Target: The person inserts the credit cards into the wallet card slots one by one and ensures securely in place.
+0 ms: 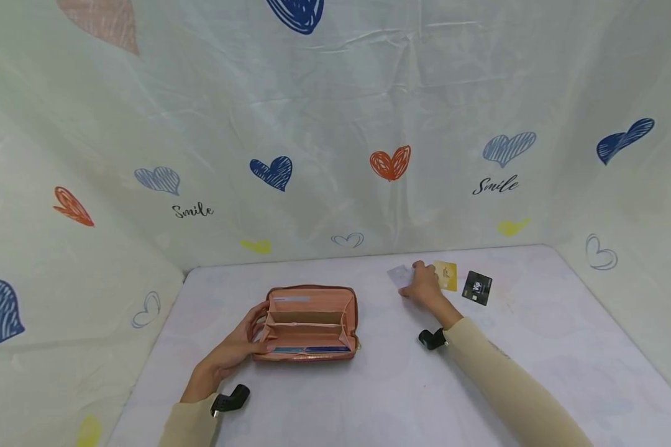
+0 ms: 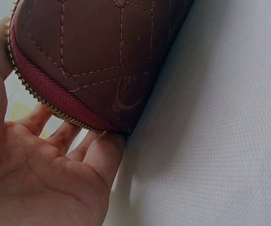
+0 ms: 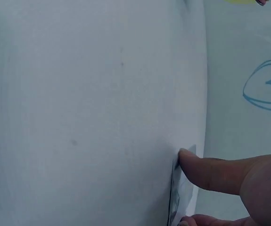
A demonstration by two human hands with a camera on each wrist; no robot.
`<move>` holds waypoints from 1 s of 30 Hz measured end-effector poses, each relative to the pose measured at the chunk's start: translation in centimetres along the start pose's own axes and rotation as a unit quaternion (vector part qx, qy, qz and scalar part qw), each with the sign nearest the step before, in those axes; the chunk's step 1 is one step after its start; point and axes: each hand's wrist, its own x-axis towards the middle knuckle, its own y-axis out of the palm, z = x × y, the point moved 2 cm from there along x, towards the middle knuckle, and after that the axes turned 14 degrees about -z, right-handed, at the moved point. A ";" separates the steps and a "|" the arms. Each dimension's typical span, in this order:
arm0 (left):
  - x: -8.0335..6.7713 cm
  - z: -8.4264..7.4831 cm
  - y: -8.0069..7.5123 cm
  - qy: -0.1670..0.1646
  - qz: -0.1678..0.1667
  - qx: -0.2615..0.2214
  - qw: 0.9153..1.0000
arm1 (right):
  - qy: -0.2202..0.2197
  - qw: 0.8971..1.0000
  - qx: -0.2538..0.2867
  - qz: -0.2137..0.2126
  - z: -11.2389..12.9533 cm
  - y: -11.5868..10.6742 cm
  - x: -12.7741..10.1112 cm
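A pink zip-around wallet (image 1: 311, 334) stands spread open on the table, its pleated compartments showing. Blue card edges (image 1: 325, 349) poke up from its near slot, and a pale card (image 1: 291, 299) sits in the far one. My left hand (image 1: 235, 345) grips the wallet's left end; the left wrist view has its quilted outside (image 2: 97, 42) and gold zip teeth. Farther right, my right hand (image 1: 425, 287) pinches a pale, greyish card (image 1: 398, 275) by its edges, thumb (image 3: 210, 173) on one edge in the right wrist view. The hand covers part of that card.
Just right of my right hand lies a yellow card (image 1: 448, 275), then a black card marked "Vip" (image 1: 477, 288). The white table (image 1: 391, 397) ends at a hanging white cloth (image 1: 324, 205) printed with hearts at the back and sides.
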 end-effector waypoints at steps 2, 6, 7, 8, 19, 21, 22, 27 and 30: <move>0.1 0.0 0.0 0.001 0.001 -0.001 1.000 | -0.002 1.000 -0.008 0.017 0.1 -0.3 0.3; 0.1 0.1 -0.1 0.001 0.001 0.002 1.000 | -0.016 0.999 -0.014 0.035 0.2 -0.8 0.7; 0.1 0.1 -0.1 0.001 0.000 0.003 1.000 | -0.020 0.999 -0.012 0.034 0.2 -1.0 0.8; 0.1 0.1 -0.1 0.000 -0.001 0.003 1.000 | -0.025 0.999 -0.007 0.032 0.2 -1.1 0.8; 0.0 -0.1 0.0 0.002 -0.002 0.004 1.000 | -0.104 0.984 0.141 -0.016 3.8 -3.8 -0.1; 0.0 -0.1 -0.1 0.003 0.001 0.001 1.000 | -0.125 0.976 0.178 -0.012 5.1 -4.1 -0.6; 0.0 -0.1 -0.1 0.003 0.001 0.001 1.000 | -0.134 0.971 0.197 -0.008 5.8 -4.2 -0.9; 0.1 0.0 -0.1 0.000 0.000 -0.001 1.000 | -0.197 0.945 0.261 0.010 8.7 -3.7 -2.7; 0.1 -0.1 0.0 0.001 0.002 -0.002 1.000 | -0.231 0.930 0.284 0.023 9.9 -2.9 -3.5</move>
